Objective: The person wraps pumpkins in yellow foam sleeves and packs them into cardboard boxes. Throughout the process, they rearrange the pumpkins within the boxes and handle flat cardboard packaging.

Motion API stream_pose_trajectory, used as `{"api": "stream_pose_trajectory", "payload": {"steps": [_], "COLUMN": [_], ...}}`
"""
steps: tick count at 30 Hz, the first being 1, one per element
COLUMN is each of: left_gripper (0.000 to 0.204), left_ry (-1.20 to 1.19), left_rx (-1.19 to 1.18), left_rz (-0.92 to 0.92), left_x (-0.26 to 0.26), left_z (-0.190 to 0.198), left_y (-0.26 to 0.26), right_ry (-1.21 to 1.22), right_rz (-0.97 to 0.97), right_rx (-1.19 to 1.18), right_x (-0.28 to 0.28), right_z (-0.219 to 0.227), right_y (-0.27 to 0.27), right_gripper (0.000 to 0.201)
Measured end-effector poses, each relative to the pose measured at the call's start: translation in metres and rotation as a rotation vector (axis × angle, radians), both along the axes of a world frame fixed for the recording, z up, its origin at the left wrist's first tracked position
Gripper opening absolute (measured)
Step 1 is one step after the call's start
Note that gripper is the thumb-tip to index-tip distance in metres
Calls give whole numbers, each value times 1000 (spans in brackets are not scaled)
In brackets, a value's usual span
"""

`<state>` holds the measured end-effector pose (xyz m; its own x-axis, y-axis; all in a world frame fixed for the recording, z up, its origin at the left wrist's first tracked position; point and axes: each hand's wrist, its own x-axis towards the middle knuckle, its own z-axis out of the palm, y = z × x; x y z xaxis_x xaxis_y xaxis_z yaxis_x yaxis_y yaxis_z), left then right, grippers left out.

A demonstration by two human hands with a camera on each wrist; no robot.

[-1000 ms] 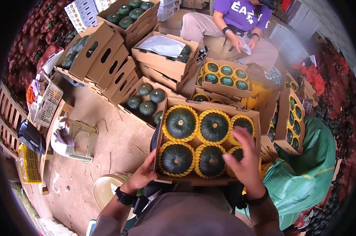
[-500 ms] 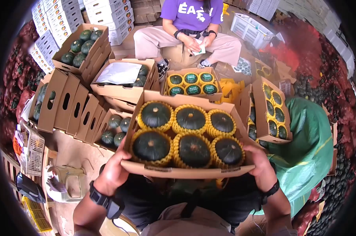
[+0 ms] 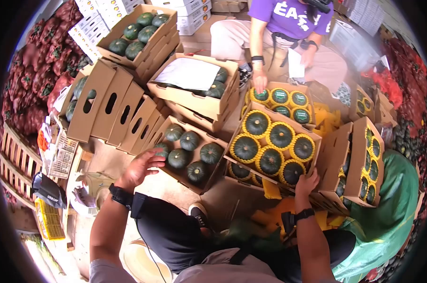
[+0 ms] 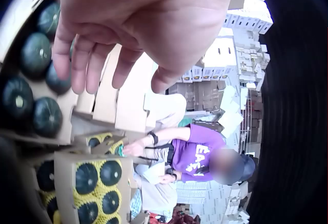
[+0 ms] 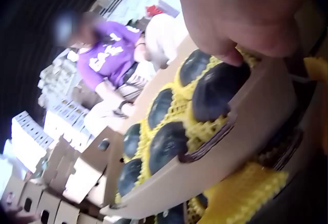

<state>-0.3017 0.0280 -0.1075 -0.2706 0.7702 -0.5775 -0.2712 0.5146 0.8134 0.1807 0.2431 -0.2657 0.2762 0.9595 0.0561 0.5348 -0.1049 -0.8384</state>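
A cardboard box [image 3: 298, 123] of dark green pumpkins [image 3: 257, 123], each in a yellow foam net, sits tilted over another box in the head view. My right hand [image 3: 308, 184] grips its near right corner, fingers bent over the rim; the right wrist view shows the hand [image 5: 251, 24] above a netted pumpkin [image 5: 218, 93]. My left hand [image 3: 141, 167] is held with fingers extended at the near left side of an open box [image 3: 206, 138] of bare pumpkins [image 3: 179, 158]. In the left wrist view its fingers [image 4: 95, 68] overlap that box, holding nothing.
Opposite, a person in a purple shirt [image 3: 289, 16] reaches into a box of labelled pumpkins [image 3: 280, 96]. Boxes lean in a row [image 3: 100, 101] at left; a paper-covered box [image 3: 190, 73] stands behind. At right are tilted boxes [image 3: 357, 165] and a green sheet [image 3: 388, 207].
The netted-pumpkin box has gone from my lap, held in both hands, forward and right onto another box. My left hand has let go and moved left. The other person now reaches into the labelled-pumpkin box.
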Motion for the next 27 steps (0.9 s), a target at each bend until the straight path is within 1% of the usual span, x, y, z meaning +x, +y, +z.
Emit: {"api": "stream_pose_trajectory", "payload": {"steps": [1,2,3,4,5,6,7,9,11,12,14,15,17,19,20,23,24,25,27], "left_gripper": [49,48,48,48,48,48,49,50,53,55,62,67,79,83,83,70,45,41,36], "left_ry": [92,142,184,185,182,176,143,95,-43,-87,-162,-196,-243,-325,-336,-549,-694,-690,-675], "left_rx": [-13,-51,-87,-138,-190,-242,-274,-324,-328,-340,-346,-344,-324,-329,-316,248,180,213,300], "left_rz": [23,73,120,142,155,159,126,79,108,124,169,195,257,401,458,559,621,634,659], "left_x": [-17,-38,-56,-72,-84,-88,-84,-80,-78,-74,-66,-62,-56,-55,-53,-65,-73,-70,-64], "left_z": [4,0,-11,-26,-43,-62,-81,-115,-161,-171,-189,-197,-212,-237,-233,-256,-256,-256,-242], "left_y": [-17,-35,-53,-71,-86,-95,-100,-111,-118,-113,-100,-96,-86,-74,-64,-44,-45,-48,-48], "right_ry": [-246,-491,-344,-109,267,518,547,554,560,560,758,853,811,787,748,798,811,826,826], "right_rz": [73,139,336,649,779,954,993,897,583,431,372,336,271,217,287,434,453,469,504], "right_rx": [228,468,417,317,-126,-426,-622,-863,-876,-881,-842,-825,-852,-839,-816,-820,-783,-744,-700], "right_x": [-31,-59,-80,-97,-113,-128,-144,-176,-221,-237,-263,-274,-287,-293,-291,-282,-282,-281,-282], "right_z": [43,72,79,85,66,49,25,-19,-60,-74,-88,-85,-75,-60,-44,26,36,45,63], "right_y": [-13,-24,-34,-43,-60,-73,-89,-113,-119,-121,-112,-109,-109,-108,-113,-127,-128,-130,-122], "right_gripper": [50,52,52,43,32,31,35,46,54,59,65,68,67,68,75,85,85,86,86]}}
